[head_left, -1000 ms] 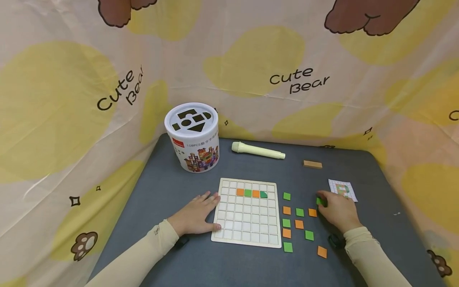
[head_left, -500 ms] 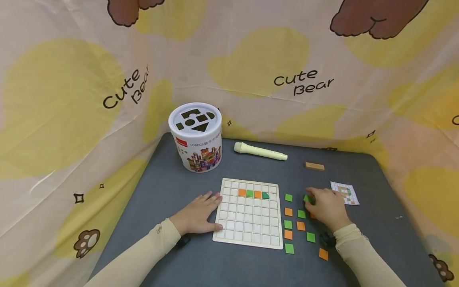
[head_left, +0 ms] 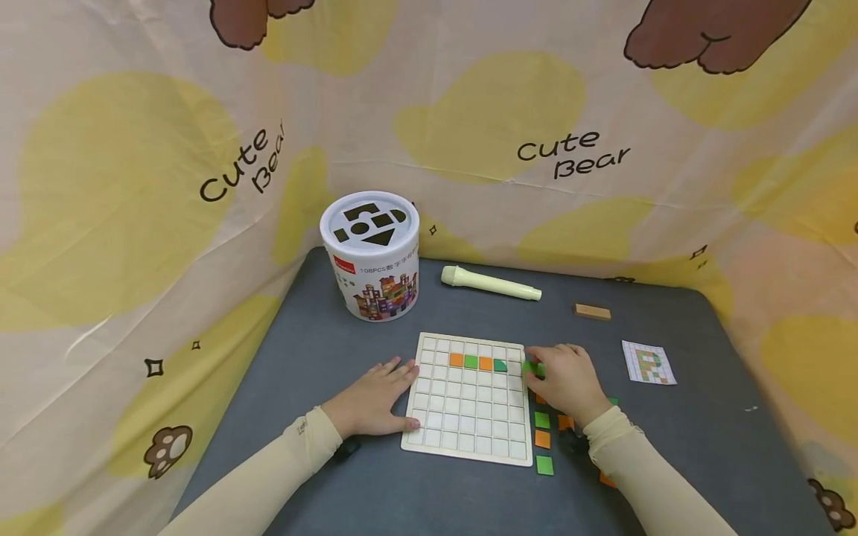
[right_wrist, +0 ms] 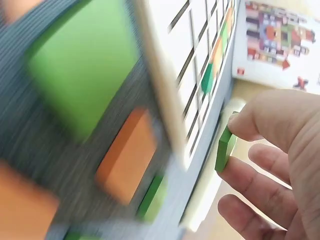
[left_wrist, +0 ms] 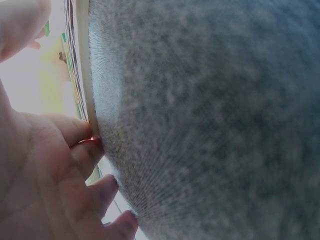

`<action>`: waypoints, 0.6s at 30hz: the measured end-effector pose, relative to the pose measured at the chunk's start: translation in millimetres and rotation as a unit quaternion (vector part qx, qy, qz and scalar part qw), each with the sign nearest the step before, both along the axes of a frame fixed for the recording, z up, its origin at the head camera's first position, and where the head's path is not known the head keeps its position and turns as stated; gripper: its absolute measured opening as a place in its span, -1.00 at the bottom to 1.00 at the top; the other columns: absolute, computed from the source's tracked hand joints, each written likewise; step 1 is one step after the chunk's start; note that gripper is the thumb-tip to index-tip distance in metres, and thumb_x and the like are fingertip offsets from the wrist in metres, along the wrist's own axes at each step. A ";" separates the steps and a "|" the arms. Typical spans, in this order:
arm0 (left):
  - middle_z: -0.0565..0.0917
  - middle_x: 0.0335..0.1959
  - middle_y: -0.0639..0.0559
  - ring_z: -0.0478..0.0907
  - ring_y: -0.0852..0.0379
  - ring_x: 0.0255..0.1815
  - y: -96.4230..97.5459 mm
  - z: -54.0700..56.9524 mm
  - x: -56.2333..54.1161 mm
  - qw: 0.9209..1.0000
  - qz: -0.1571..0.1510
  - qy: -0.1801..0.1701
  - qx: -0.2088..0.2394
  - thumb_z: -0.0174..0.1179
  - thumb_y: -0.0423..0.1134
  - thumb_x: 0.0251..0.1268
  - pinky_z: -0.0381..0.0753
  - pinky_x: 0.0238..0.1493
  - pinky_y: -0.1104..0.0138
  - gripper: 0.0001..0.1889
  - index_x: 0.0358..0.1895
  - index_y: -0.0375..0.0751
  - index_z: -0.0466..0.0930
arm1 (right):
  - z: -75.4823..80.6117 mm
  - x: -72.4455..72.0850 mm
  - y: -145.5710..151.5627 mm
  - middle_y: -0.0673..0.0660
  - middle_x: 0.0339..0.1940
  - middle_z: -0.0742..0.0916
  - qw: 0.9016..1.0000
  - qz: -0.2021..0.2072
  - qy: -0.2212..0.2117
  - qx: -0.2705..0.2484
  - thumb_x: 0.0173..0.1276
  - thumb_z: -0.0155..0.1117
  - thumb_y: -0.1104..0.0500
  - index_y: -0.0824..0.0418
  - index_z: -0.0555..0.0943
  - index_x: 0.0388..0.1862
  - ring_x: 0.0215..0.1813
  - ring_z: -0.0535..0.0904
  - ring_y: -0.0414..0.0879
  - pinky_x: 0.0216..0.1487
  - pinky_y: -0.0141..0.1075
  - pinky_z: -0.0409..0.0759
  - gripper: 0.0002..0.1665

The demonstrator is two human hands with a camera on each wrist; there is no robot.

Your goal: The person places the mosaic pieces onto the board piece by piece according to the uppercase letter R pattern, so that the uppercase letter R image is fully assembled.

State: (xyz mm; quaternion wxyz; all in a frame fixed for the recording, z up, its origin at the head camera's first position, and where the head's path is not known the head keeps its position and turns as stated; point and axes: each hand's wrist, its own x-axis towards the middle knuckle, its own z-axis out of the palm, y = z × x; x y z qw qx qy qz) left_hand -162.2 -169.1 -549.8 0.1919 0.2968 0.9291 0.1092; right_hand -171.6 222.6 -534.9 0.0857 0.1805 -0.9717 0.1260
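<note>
A pale gridded board (head_left: 462, 417) lies on the dark table. Near its top, one row of cells carries an orange tile (head_left: 456, 360), a green tile, another orange tile and a dark green tile (head_left: 500, 365) with a rounded corner. My left hand (head_left: 369, 402) rests at the board's left edge, fingers spread and touching it. Between thumb and fingertips, my right hand (head_left: 570, 381) pinches a green square tile (right_wrist: 226, 145) beside the board's upper right edge. Several loose tiles, such as a green one (head_left: 544, 465), lie right of the board, some hidden under the right hand and forearm.
Behind the board stands a white bucket (head_left: 382, 286) with shaped holes in its lid. A pale yellow toy microphone (head_left: 492, 283) and a wooden block (head_left: 593, 312) lie at the back. A printed pattern card (head_left: 649, 363) is at right. Patterned cloth surrounds the table.
My right hand has carried the green tile leftward from near the card to the board's right edge. The left hand stays at the board. The view has shifted slightly.
</note>
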 end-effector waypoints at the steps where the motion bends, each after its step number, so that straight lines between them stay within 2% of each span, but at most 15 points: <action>1: 0.06 0.76 0.03 -0.11 -0.08 0.76 0.2 0.5 0.1 1.000 0.000 -0.001 0.001 0.12 0.52 0.37 -0.01 0.66 -0.08 0.10 0.76 -0.11 0.05 | 1.0 -0.7 -5.5 -0.09 -0.32 0.80 1.000 0.005 -0.001 0.000 0.27 0.58 0.10 0.15 0.82 0.09 -0.08 0.73 0.07 0.28 0.32 0.47 -0.59; 11: 0.07 0.76 0.03 -0.12 -0.08 0.76 0.8 5.1 1.2 1.000 -0.002 -0.009 0.004 0.16 0.49 0.37 -0.03 0.66 -0.08 0.09 0.76 -0.10 0.06 | 4.0 -6.4 -58.6 -0.07 -0.16 0.86 0.998 0.049 -0.023 0.021 0.29 0.58 0.04 0.07 0.82 0.11 -0.04 0.72 -0.01 0.38 0.26 0.43 -0.59; 18: 0.05 0.76 0.06 -0.13 -0.07 0.76 -0.8 3.2 -1.2 1.000 -0.006 -0.011 0.004 0.15 0.49 0.37 -0.03 0.67 -0.06 0.09 0.77 -0.07 0.04 | 2.1 -11.3 -88.1 -0.10 -0.23 0.85 0.996 0.089 -0.012 0.029 0.27 0.60 0.05 0.03 0.82 0.12 -0.07 0.71 -0.06 0.37 0.24 0.45 -0.58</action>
